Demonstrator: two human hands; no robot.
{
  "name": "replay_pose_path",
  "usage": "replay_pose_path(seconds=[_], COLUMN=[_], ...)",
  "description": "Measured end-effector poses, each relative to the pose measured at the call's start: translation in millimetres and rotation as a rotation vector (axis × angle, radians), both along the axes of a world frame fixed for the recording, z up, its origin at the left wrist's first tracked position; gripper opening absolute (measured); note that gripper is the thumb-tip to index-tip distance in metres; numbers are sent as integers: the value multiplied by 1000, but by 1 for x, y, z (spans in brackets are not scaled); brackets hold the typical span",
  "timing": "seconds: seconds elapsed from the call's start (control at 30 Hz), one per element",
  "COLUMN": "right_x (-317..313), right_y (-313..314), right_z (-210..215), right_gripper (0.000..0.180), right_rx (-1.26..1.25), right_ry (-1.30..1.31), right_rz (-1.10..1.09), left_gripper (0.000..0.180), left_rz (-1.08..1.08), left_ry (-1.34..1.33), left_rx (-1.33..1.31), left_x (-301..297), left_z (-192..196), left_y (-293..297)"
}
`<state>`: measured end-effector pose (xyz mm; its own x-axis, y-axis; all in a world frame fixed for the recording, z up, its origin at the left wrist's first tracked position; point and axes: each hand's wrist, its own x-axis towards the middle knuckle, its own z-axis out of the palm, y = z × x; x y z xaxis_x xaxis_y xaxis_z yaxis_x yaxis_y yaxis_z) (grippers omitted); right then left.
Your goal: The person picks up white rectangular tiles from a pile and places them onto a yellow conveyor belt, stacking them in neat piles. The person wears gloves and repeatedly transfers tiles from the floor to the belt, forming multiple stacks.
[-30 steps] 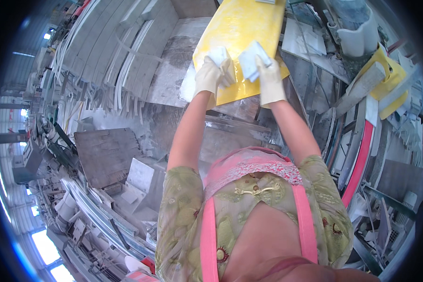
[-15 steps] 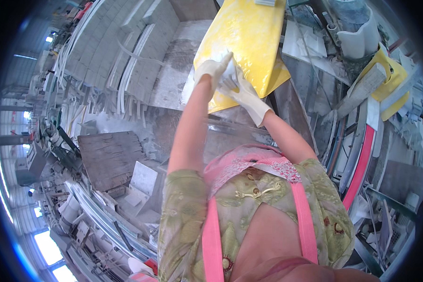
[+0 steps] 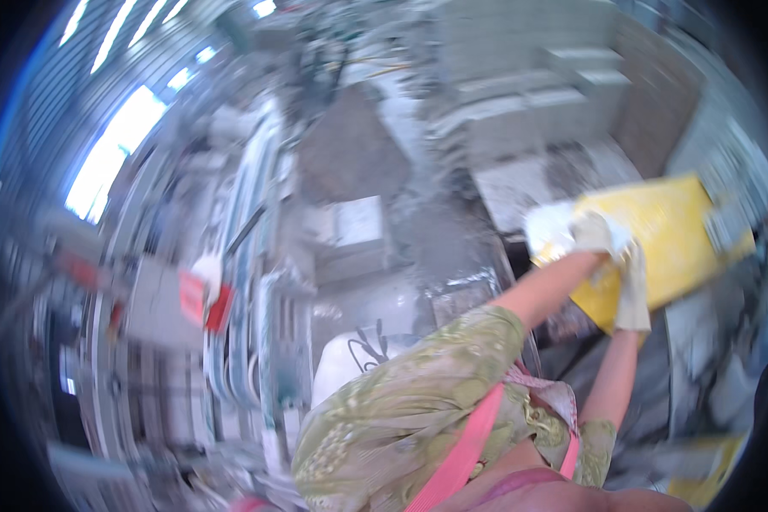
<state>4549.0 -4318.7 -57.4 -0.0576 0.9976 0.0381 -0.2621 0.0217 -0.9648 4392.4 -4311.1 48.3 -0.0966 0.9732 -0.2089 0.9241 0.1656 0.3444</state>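
Note:
Both hands wear cream-coloured gloves and meet over a wet, glossy yellow sheet (image 3: 670, 243) on the right. My left hand (image 3: 590, 232) is at the sheet's near left part, its fingers blurred but looking closed. Just below and right of it, my right hand (image 3: 633, 294) points away from me, its fingers curled in. A pale bluish-white wad (image 3: 621, 235) shows between them; blur hides what it is. White wetness (image 3: 550, 229) lies beside my left hand at the sheet's left edge.
Stacked grey slabs (image 3: 563, 107) rise beyond the sheet. A brown board (image 3: 354, 145) lies further left, with a white block (image 3: 358, 220) nearer. Long curved rails (image 3: 252, 213) run along the left, near a red-and-white object (image 3: 206, 299). A white sack (image 3: 350, 363) stands close to my left side.
The view has swung to the left, so the hands and yellow sheet now appear at the right. Both hands stay close together over the sheet's near part. The picture is more blurred.

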Motion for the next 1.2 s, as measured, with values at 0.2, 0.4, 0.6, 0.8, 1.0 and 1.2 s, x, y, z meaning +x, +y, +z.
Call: replay_pose_path(seconds=[0.2, 0.4, 0.6, 0.8, 1.0, 1.2], right_x=[-2, 5, 0, -7, 5, 5], right_y=[44, 56, 56, 40, 6, -63], right_z=[-15, -36, -34, -19, -15, 24], right_gripper=[68, 58, 53, 53, 56, 51], right_rx=[-42, -50, -124, -183, 33, -68], right_ry=[-273, -147, -19, 53, -312, -571], right_rz=[55, 72, 138, 167, -77, -273], left_gripper=[118, 103, 89, 75, 62, 49], left_rz=[-49, -67, -93, -136, -208, -331], left_ry=[113, 104, 122, 138, 166, 121], left_rx=[-132, -151, -169, -169, -181, -157], left_x=[17, 20, 24, 26, 23, 5], left_z=[1, -1, -5, -9, -4, -18], left_y=[20, 24, 24, 26, 23, 42])
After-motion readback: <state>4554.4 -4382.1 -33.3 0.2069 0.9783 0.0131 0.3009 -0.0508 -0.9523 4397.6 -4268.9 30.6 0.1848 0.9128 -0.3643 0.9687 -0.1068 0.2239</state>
